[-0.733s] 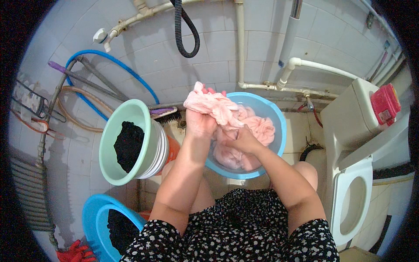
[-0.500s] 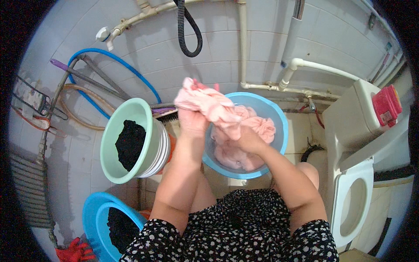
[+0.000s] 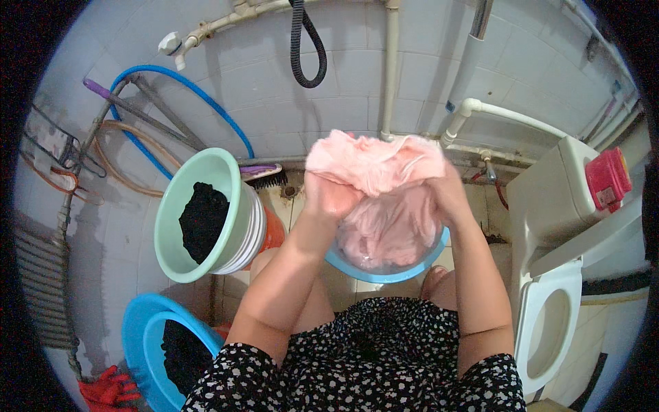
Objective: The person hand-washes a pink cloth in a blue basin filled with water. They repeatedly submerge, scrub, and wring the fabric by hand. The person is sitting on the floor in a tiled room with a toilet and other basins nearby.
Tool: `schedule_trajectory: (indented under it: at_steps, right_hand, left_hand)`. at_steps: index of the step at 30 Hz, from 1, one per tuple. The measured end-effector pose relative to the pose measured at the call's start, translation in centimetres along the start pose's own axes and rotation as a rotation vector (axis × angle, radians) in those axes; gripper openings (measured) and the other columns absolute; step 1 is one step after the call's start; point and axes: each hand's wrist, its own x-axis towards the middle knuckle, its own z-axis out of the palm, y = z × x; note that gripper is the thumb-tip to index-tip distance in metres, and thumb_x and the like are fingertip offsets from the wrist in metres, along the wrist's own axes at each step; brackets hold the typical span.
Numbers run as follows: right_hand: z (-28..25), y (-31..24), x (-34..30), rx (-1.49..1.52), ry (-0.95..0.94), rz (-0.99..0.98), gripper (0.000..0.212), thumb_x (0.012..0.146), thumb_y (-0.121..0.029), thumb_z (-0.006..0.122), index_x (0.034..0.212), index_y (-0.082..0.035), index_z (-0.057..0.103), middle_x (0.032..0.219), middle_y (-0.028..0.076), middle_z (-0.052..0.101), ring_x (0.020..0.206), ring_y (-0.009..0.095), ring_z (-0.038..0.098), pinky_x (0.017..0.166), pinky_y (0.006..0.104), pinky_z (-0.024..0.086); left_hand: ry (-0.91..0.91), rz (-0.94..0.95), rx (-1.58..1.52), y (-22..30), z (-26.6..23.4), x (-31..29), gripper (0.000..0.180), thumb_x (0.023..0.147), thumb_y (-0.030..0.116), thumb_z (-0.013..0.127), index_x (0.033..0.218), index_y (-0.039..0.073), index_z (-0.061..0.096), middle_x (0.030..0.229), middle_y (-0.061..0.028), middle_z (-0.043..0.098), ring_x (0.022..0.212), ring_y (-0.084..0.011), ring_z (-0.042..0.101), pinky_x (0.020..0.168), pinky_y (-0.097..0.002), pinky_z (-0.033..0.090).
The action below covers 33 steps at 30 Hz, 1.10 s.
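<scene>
Your left hand (image 3: pixel 334 195) grips pink cloth (image 3: pixel 374 165) by left edge, fingers mostly hidden behind it; right hand (image 3: pixel 446 195) clasps right edge. Cloth spread above light-blue basin (image 3: pixel 388 277). Best keep edges level over basin, catching drips. Fabric looks soft, thin, wet, folded; basin round, smooth plastic.

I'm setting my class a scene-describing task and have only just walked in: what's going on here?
A person's bare left hand and right hand hold a soft pale-pink cloth spread between them, above a round light-blue plastic basin. More pink fabric shows in the basin; whether it is all one piece is unclear. To the left are a round pale-green plastic tub and a round bright-blue plastic tub, each holding black fabric.
</scene>
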Motion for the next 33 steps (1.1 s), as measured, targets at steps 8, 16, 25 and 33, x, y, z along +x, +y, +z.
schedule_trajectory:
  at_steps: [8,16,25,33]
  right_hand:
    - [0.3,0.8,-0.2,0.092,-0.229,0.182,0.073,0.064,0.007,0.063,0.132,-0.001,0.037,0.121,0.012,0.052,0.108,0.020,0.052,0.089,0.0307,0.044]
    - [2.3,4.5,0.2,-0.151,0.076,0.068,0.043,0.074,-0.014,0.073,0.111,0.000,0.056,0.120,0.016,0.051,0.108,0.020,0.050,0.091,0.0346,0.041]
    - [8.4,0.9,-4.8,-0.100,0.229,-0.187,0.017,0.084,-0.007,0.059,0.098,-0.001,0.050,0.111,0.016,0.057,0.100,0.020,0.054,0.088,0.0323,0.043]
    - [8.6,-2.4,-4.3,-0.002,0.422,0.023,0.014,0.085,-0.012,0.058,0.093,-0.001,0.054,0.096,0.010,0.061,0.091,0.016,0.055,0.081,0.0284,0.044]
  left_hand:
    - [0.135,0.018,0.154,-0.6,-3.6,1.9,0.034,0.090,0.037,0.045,0.099,0.007,0.058,0.098,-0.0112,0.060,0.099,-0.0259,0.055,0.091,-0.0425,0.042]
    - [0.423,-0.162,0.253,-8.4,-3.8,0.9,0.033,0.087,0.033,0.048,0.104,0.006,0.059,0.099,-0.0089,0.063,0.091,-0.0219,0.061,0.080,-0.0358,0.050]
    - [0.399,-0.058,0.848,-6.0,-6.9,2.8,0.044,0.091,0.040,0.043,0.112,0.005,0.057,0.098,-0.0076,0.061,0.090,-0.0171,0.058,0.080,-0.0299,0.046]
    - [0.272,-0.197,0.520,-6.5,-4.5,2.3,0.053,0.091,0.046,0.044,0.127,0.008,0.044,0.127,-0.0143,0.047,0.116,-0.0244,0.048,0.096,-0.0369,0.040]
